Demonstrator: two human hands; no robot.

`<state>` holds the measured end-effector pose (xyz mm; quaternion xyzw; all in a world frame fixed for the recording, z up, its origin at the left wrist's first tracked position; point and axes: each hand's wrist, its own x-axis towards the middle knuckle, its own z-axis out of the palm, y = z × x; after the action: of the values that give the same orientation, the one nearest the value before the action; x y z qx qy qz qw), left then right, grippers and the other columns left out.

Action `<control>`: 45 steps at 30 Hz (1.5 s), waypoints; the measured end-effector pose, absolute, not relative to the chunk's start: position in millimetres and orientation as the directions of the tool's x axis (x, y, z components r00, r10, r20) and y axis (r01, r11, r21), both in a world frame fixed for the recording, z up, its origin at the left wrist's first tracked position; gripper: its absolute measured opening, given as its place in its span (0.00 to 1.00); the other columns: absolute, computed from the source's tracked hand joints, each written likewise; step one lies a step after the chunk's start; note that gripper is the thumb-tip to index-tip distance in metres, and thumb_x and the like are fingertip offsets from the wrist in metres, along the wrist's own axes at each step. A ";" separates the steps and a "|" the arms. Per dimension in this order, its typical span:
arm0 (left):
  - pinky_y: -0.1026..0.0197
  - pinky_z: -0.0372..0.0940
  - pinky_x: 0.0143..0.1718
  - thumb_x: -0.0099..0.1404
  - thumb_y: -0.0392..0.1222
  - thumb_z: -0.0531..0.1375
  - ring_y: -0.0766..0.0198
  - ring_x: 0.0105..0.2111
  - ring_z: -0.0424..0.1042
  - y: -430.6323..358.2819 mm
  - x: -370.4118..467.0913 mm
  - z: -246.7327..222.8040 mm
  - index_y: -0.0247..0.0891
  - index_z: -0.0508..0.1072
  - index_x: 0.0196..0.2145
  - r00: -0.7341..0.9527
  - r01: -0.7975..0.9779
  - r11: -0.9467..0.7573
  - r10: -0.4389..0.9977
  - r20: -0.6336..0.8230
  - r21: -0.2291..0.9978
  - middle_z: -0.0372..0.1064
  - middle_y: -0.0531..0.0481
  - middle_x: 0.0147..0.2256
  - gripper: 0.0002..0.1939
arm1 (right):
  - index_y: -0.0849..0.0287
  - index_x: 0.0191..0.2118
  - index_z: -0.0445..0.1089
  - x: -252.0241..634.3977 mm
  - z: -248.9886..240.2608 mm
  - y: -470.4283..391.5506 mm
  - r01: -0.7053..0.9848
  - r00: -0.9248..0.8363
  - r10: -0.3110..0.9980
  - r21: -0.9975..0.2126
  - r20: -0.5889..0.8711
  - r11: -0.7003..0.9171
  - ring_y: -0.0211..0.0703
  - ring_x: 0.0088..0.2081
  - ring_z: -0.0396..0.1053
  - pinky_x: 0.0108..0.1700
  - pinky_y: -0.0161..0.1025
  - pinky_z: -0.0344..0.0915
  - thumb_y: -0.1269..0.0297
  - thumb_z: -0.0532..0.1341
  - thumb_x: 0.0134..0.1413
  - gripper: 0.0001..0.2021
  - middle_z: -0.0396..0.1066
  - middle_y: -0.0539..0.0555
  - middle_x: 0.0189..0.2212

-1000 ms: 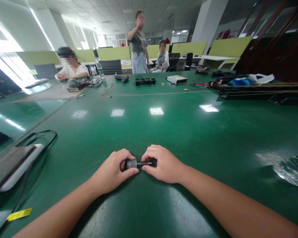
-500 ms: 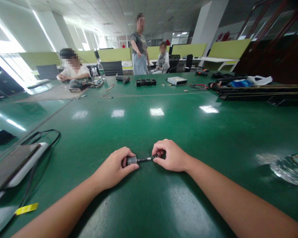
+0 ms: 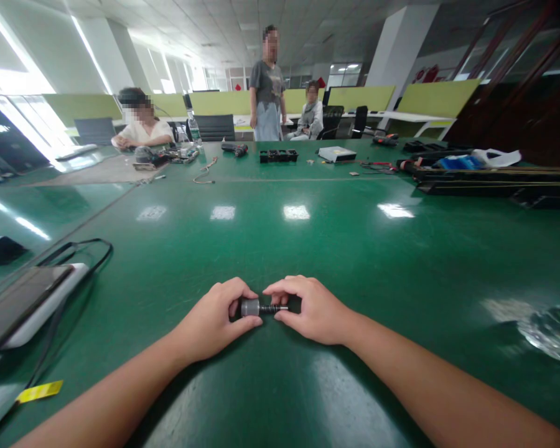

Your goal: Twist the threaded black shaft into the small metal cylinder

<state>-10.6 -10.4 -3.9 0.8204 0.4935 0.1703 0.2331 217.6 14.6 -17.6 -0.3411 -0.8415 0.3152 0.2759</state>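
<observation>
Near the front of the green table, my left hand (image 3: pixel 221 317) grips a grey metal cylinder (image 3: pixel 251 307) between thumb and fingers. A thin shaft points right out of the cylinder, and a black coiled piece (image 3: pixel 270 308) sits around it, close against the cylinder. My right hand (image 3: pixel 310 308) is around the shaft's free end, thumb and fingers apart, with the fingertips above the shaft and the thumb just below it. Nothing shows between its fingertips apart from the shaft end.
At the left lie a phone-like device (image 3: pixel 28 292) on a white object and a black cable with a yellow tag (image 3: pixel 40 391). A glass dish (image 3: pixel 553 333) stands at the right edge. Tools and parts lie along the far side; three people are beyond.
The black coiled piece, earlier in my right fingers off the shaft's end, is now around the shaft. My right hand has moved left and its fingers have opened.
</observation>
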 end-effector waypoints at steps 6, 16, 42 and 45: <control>0.60 0.59 0.35 0.66 0.50 0.60 0.62 0.32 0.64 -11.5 -11.7 -1.6 0.40 0.72 0.42 0.476 0.725 -0.415 0.879 0.036 0.549 0.67 0.52 0.32 0.13 | 0.56 0.45 0.72 217.3 -17.6 13.1 0.420 -0.606 0.750 -0.694 0.265 0.584 0.40 0.38 0.69 0.45 0.41 0.61 0.74 0.67 0.50 0.15 0.76 0.49 0.35; 0.60 0.58 0.34 0.65 0.49 0.60 0.62 0.31 0.65 -10.9 -10.6 0.7 0.40 0.72 0.42 0.460 0.738 -0.393 0.888 0.017 0.548 0.67 0.52 0.31 0.12 | 0.57 0.39 0.75 217.6 -19.5 14.0 0.407 -0.648 0.694 -0.629 0.313 0.663 0.42 0.38 0.68 0.44 0.41 0.60 0.69 0.65 0.55 0.05 0.75 0.51 0.34; 0.61 0.57 0.33 0.64 0.50 0.61 0.62 0.30 0.64 -11.7 -10.0 -0.7 0.40 0.73 0.40 0.453 0.739 -0.392 0.891 0.027 0.548 0.67 0.52 0.30 0.12 | 0.57 0.35 0.75 216.1 -18.0 13.6 0.444 -0.643 0.714 -0.625 0.277 0.642 0.41 0.36 0.67 0.41 0.39 0.59 0.69 0.69 0.49 0.06 0.73 0.50 0.30; 0.61 0.57 0.33 0.64 0.49 0.61 0.61 0.31 0.64 -11.4 -9.4 -0.3 0.40 0.73 0.39 0.451 0.741 -0.387 0.892 0.021 0.549 0.67 0.52 0.30 0.11 | 0.57 0.35 0.74 216.0 -17.2 13.9 0.445 -0.640 0.718 -0.630 0.274 0.637 0.40 0.35 0.66 0.41 0.39 0.59 0.69 0.69 0.49 0.06 0.73 0.49 0.30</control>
<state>-9.4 -11.4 -0.3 0.8175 0.4995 0.1588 0.2388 216.0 13.9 -17.2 -0.3353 -0.8665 0.2627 0.2600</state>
